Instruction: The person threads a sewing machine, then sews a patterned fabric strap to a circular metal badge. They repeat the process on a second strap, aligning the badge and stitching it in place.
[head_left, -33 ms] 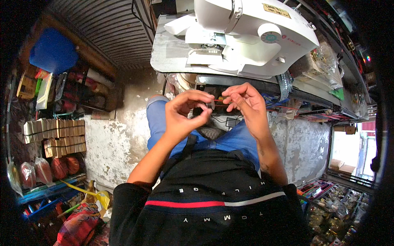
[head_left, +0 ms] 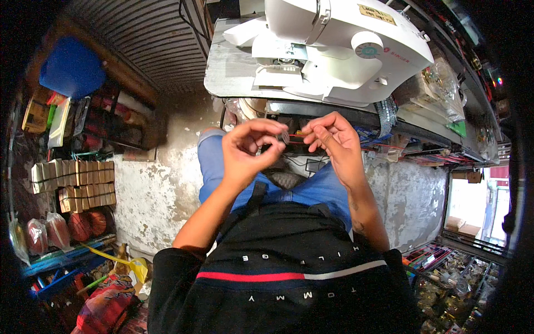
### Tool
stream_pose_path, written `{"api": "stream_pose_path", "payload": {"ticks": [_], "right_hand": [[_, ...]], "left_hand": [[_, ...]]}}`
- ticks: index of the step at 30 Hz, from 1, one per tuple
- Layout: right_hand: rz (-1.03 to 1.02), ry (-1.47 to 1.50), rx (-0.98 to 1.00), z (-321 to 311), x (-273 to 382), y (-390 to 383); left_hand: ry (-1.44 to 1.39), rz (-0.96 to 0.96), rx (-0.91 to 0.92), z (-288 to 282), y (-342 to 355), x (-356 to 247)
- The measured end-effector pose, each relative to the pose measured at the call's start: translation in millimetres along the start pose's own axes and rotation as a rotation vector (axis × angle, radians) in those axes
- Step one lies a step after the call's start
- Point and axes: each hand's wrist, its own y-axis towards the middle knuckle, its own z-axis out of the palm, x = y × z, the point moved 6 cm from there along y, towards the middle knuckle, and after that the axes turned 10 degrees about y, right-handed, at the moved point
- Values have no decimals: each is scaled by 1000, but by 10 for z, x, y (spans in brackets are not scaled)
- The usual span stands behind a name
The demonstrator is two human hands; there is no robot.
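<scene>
In front of my lap, my left hand [head_left: 247, 150] pinches a small round metal bobbin [head_left: 286, 137] between thumb and fingertips, its flat side turned toward my right hand. A thin red thread [head_left: 297, 135] shows in the gap between the hands. My right hand [head_left: 336, 136] is closed with thumb and fingertips together, level with the bobbin and apart from it. The thread appears to run into these fingertips; its end is hidden. Beyond both hands, a white sewing machine [head_left: 345, 67] stands on a grey tabletop [head_left: 228, 72].
A black-edged shelf [head_left: 334, 111] with tangled items lies under the machine. Stacked, strapped boxes [head_left: 78, 175] and wrapped balls [head_left: 57, 231] fill the left rack, below a blue plastic container [head_left: 72, 68]. At the right are a bagged bundle [head_left: 445, 94] and trays of small packets [head_left: 461, 284].
My left hand, with the bobbin, has shifted slightly left, and the bobbin has tilted a little. My right hand has stayed nearly still.
</scene>
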Motion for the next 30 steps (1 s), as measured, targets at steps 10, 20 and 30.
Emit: {"api": "stream_pose_path", "payload": {"ticks": [10, 20, 30], "right_hand": [[329, -154, 278, -52, -192, -139], [190, 114, 229, -122, -406, 8], [131, 131, -81, -548, -588, -13]], "left_hand": [[-121, -200, -127, -113, 8, 405], [675, 406, 152, 206, 104, -62], [617, 380, 82, 339, 341, 182]]}}
